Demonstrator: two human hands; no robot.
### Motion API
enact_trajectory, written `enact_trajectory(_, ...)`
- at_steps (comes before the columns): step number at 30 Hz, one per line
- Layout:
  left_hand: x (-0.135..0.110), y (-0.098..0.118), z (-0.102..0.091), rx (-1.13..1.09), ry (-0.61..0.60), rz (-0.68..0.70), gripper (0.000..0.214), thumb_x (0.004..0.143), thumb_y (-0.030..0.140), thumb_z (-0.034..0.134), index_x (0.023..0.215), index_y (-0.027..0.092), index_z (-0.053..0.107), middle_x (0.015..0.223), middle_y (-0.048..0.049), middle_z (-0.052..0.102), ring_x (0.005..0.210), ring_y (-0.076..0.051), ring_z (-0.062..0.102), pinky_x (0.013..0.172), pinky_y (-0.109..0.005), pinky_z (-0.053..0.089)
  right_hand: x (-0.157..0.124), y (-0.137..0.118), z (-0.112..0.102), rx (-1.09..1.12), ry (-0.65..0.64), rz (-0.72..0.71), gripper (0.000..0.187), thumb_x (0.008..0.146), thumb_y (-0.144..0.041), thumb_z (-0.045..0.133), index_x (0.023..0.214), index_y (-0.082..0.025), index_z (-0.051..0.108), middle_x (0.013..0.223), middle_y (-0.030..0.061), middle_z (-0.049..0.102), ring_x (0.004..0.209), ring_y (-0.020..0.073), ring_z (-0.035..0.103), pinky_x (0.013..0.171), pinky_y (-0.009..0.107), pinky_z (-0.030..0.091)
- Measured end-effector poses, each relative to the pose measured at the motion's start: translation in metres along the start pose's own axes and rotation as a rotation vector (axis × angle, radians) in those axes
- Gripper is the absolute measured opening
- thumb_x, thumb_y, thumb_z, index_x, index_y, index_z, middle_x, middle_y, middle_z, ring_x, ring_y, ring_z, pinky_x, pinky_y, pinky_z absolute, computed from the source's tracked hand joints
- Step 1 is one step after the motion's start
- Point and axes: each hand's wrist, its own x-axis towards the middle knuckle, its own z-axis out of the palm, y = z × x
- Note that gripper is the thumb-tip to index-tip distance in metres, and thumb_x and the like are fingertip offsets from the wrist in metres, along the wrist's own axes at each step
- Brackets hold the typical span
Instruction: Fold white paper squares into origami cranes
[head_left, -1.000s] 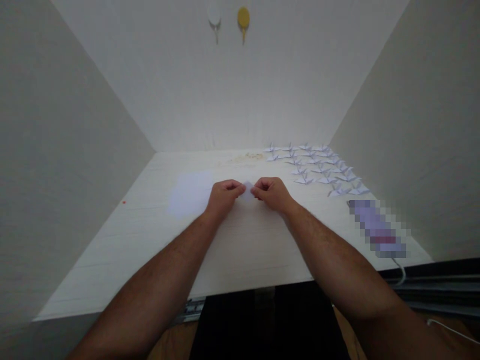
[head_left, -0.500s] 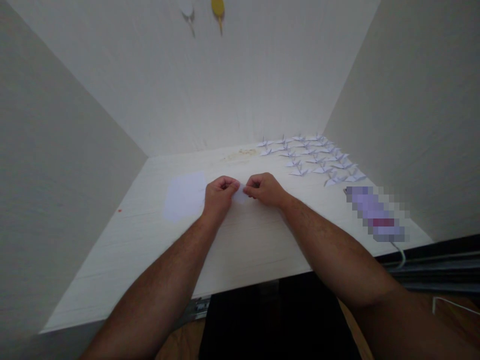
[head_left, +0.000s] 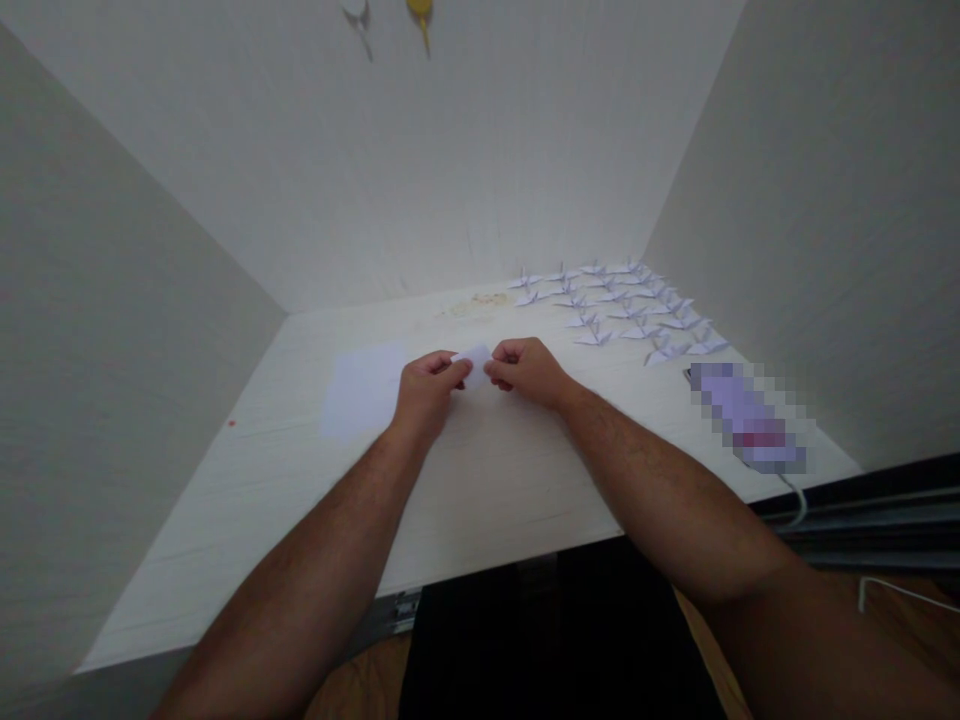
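Note:
A small piece of white paper (head_left: 477, 362) is held up between my two hands, above the middle of the desk. My left hand (head_left: 429, 388) pinches its left side, thumb on top. At the right edge, the thumb and fingertips of my right hand (head_left: 529, 370) close on it. The paper's folds are too faint to make out. Left of my left hand lies a stack or sheet of white paper (head_left: 358, 388), partly covered by that hand. Several folded white paper cranes (head_left: 619, 305) stand in rows at the back right.
A blurred-out phone-like object (head_left: 742, 415) with a white cable (head_left: 801, 500) rests at the right of the white desk (head_left: 495, 500). Walls enclose the desk at the back and both sides. Two hooks, one yellow (head_left: 421, 20), hang on the back wall.
The small paper shows more of its face between my hands now. My left hand has shifted slightly left, its thumb now lying across the paper. The whole view has moved a little.

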Motion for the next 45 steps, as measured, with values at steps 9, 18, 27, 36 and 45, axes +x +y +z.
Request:
enact_trajectory(9, 0.001, 0.003, -0.001, -0.006, 0.011, -0.027, 0.023, 0.063, 0.036, 0.075, 0.06, 0.017, 0.062, 0.052, 0.0025, 0.056, 0.05, -0.009, 0.045, 0.053, -0.024, 0.035, -0.001, 0.003, 0.001, -0.067, -0.003, -0.076, 0.017, 0.073, -0.029, 0.065, 0.063, -0.016, 0.06, 0.053, -0.0025, 0.059, 0.048, 0.0072, 0.049, 0.05, 0.021, 0.038)
enact_trajectory(18, -0.001, 0.007, 0.001, 0.091, 0.045, -0.026, 0.025, 0.064, 0.039, 0.074, 0.06, 0.018, 0.062, 0.052, 0.0034, 0.052, 0.049, -0.009, 0.042, 0.051, -0.025, 0.031, -0.001, 0.006, -0.001, -0.143, -0.035, -0.093, 0.024, 0.074, -0.031, 0.067, 0.058, -0.016, 0.058, 0.054, -0.0015, 0.059, 0.05, 0.008, 0.048, 0.051, 0.021, 0.035)
enact_trajectory(27, -0.003, 0.011, 0.007, -0.076, 0.082, -0.026, 0.024, 0.067, 0.037, 0.071, 0.057, 0.018, 0.059, 0.051, 0.0032, 0.049, 0.05, -0.009, 0.039, 0.051, -0.026, 0.03, 0.0, 0.002, -0.001, -0.096, -0.028, -0.07, 0.026, 0.073, -0.03, 0.068, 0.057, -0.017, 0.053, 0.051, -0.0023, 0.058, 0.047, 0.0072, 0.048, 0.049, 0.021, 0.036)
enact_trajectory(36, -0.005, 0.007, 0.004, -0.003, 0.039, -0.002, 0.025, 0.068, 0.038, 0.074, 0.062, 0.017, 0.062, 0.051, 0.0036, 0.051, 0.05, -0.009, 0.04, 0.051, -0.025, 0.03, 0.001, 0.002, -0.002, -0.055, 0.031, -0.063, 0.025, 0.073, -0.029, 0.069, 0.057, -0.017, 0.053, 0.053, -0.0006, 0.061, 0.047, 0.008, 0.051, 0.048, 0.02, 0.037)
enact_trajectory(45, -0.005, 0.006, 0.002, 0.064, -0.073, -0.009, 0.021, 0.068, 0.032, 0.075, 0.061, 0.017, 0.063, 0.056, 0.0009, 0.061, 0.049, -0.008, 0.042, 0.05, -0.023, 0.029, 0.0, -0.003, -0.006, 0.017, 0.034, -0.014, 0.027, 0.07, -0.03, 0.069, 0.056, -0.018, 0.05, 0.052, -0.0007, 0.061, 0.045, 0.0075, 0.05, 0.045, 0.02, 0.036)
